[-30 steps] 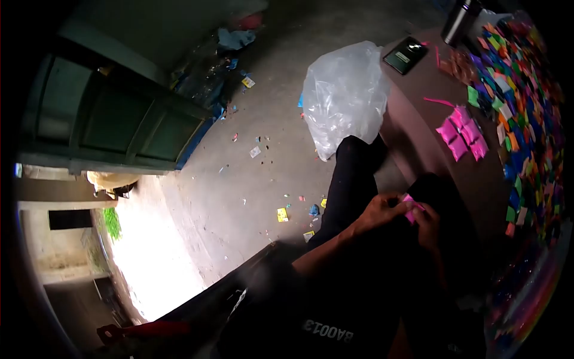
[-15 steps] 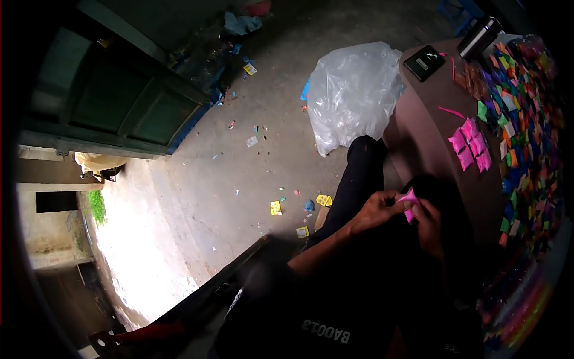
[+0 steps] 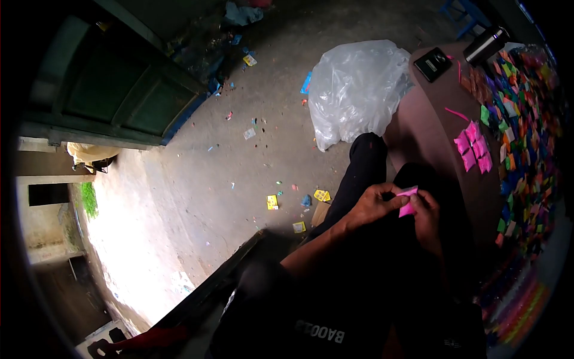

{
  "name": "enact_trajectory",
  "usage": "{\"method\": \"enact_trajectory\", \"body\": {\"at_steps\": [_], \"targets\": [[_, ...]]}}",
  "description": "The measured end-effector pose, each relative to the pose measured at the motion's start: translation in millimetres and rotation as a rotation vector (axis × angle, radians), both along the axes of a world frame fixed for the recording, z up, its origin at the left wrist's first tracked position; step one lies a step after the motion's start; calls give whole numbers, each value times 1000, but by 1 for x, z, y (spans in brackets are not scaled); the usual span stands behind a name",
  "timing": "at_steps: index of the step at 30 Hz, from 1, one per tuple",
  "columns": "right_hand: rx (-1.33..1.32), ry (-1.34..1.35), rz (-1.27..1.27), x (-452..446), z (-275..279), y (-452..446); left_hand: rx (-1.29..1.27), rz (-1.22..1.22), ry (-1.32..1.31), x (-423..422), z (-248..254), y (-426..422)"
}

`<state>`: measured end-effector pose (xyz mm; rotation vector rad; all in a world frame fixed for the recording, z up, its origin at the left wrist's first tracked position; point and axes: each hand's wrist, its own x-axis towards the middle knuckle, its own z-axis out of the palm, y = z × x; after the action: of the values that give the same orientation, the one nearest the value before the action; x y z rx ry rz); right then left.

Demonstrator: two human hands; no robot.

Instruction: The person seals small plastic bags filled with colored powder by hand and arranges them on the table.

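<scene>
Over my lap, both hands pinch a small pink packet (image 3: pixel 408 203) that looks soft and pillow-shaped. My left hand (image 3: pixel 372 206) grips its left and upper side between thumb and fingers. Closed on the right edge is my right hand (image 3: pixel 427 220), its thumb close to the left one. Part of the packet is covered by the fingers. To the right, on the brownish surface beside me, lies a block of several similar pink packets (image 3: pixel 473 147). A thin pink strip (image 3: pixel 457 113) rests just above that block.
Many colourful small packets (image 3: pixel 529 131) cover the right side. A black device (image 3: pixel 432 64) and a metal flask (image 3: pixel 485 45) stand at the surface's far end. A big clear plastic bag (image 3: pixel 359 90) sits on the floor ahead. Litter, including a yellow card (image 3: pixel 272 202), dots the floor.
The pink packet has turned in my fingers, its top edge now flatter and more of its face showing. Both hands stay close together on it. The whole view has shifted slightly.
</scene>
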<state>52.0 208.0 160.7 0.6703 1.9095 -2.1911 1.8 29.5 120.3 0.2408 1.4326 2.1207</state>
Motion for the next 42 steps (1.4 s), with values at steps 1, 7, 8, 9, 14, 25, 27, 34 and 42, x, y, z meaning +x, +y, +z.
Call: {"method": "enact_trajectory", "body": {"at_steps": [1, 7, 8, 9, 14, 25, 27, 34, 42], "targets": [[3, -3, 1, 0, 0, -1, 3, 1, -3, 1, -1, 1], [41, -1, -56, -3, 4, -14, -61, -6, -52, 4, -11, -8], [44, -23, -24, -3, 3, -11, -63, -22, -21, 4, -11, -10], [47, -46, 7, -3, 4, -10, -65, -38, 10, 4, -10, -12], [59, 84, -54, -3, 6, -19, -45, -87, -59, 3, 5, -10], [207, 46, -96, 6, 10, -11, -93, -169, 75, 2, 33, -2], [335, 181, -39, 3, 28, -14, -68, -15, -28, 8, 30, 8], [141, 333, -159, -3, 1, -6, -239, -89, -18, 6, 47, 20], [-98, 295, -121, -1, -8, 13, -336, -86, 200, 1, 74, 35]]}}
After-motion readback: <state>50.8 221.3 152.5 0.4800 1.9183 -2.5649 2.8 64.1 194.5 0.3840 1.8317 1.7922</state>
